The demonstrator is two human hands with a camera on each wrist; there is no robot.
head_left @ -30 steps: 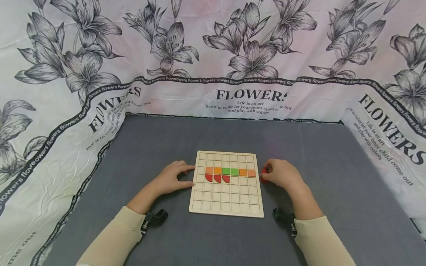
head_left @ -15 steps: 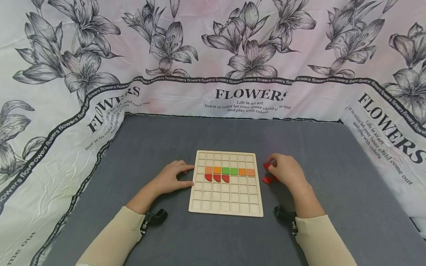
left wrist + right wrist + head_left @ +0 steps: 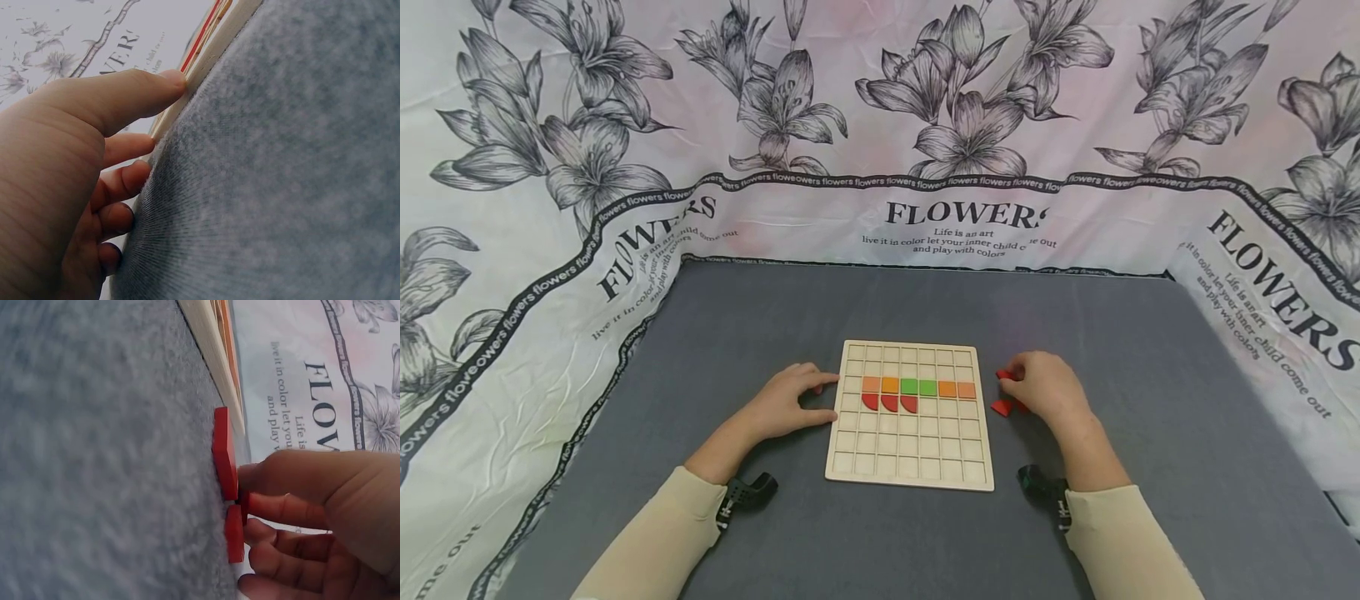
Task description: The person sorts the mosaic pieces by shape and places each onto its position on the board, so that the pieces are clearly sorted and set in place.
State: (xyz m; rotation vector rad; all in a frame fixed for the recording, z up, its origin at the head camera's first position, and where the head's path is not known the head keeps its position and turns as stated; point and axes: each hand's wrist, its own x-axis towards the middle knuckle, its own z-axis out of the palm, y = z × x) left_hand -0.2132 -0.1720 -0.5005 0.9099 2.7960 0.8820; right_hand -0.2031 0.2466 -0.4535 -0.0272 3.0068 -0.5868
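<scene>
A pale wooden grid board [image 3: 865, 464] lies on the grey cloth. Its third row holds several orange and green square tiles [image 3: 918, 387], with three red quarter-circle tiles [image 3: 889, 403] below. My left hand [image 3: 778, 404] touches the board's left edge with thumb and index fingertips, its fingers relaxed. Right of the board, my right hand [image 3: 1047, 387] pinches a red tile [image 3: 244, 504] between thumb and index finger, low over the cloth. Two more loose red tiles [image 3: 224, 453] lie by these fingertips. My right hand partly hides the loose pieces in the head view.
Grey cloth [image 3: 760, 317] covers the tabletop around the board. A white floral curtain [image 3: 820, 217] hangs along the back and both sides. Dark straps with camera mounts [image 3: 748, 492] sit at both wrists.
My right hand has moved slightly away from me and to the right, uncovering loose red tiles beside the board. The left hand and the board have stayed in place.
</scene>
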